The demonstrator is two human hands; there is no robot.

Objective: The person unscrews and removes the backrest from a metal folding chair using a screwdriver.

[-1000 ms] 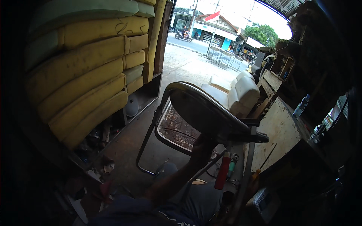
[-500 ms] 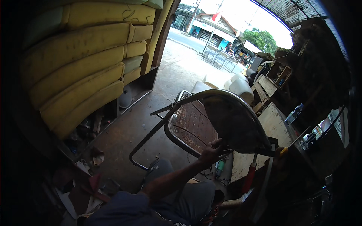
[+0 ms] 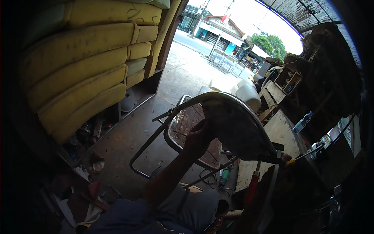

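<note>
A metal-framed chair (image 3: 150, 144) stands tilted in front of me, its dark curved backrest panel (image 3: 237, 128) toward me and its worn brown seat (image 3: 191, 121) behind. My left hand (image 3: 200, 138) is closed at the panel's left edge, some fingers hidden in shadow. At the panel's lower right corner sits a bar clamp with a red handle (image 3: 251, 190). Just beside the clamp's jaw, my right hand (image 3: 286, 157), mostly dark, has its fingertips around the yellow handle (image 3: 290, 162) of a tool with a thin shaft, like a screwdriver.
Yellow foam cushions (image 3: 85, 62) are stacked at the left. A green power tool (image 3: 224, 175) with a cord lies beyond my knees. Scraps (image 3: 83, 202) litter the lower left floor. A worn board (image 3: 280, 136), a plastic bottle (image 3: 303, 121) and white containers (image 3: 248, 95) are to the right.
My left hand has moved left and up, from below the panel to its left edge, and has closed. The backrest has shifted slightly left. My right hand's fingertips now show at the yellow handle.
</note>
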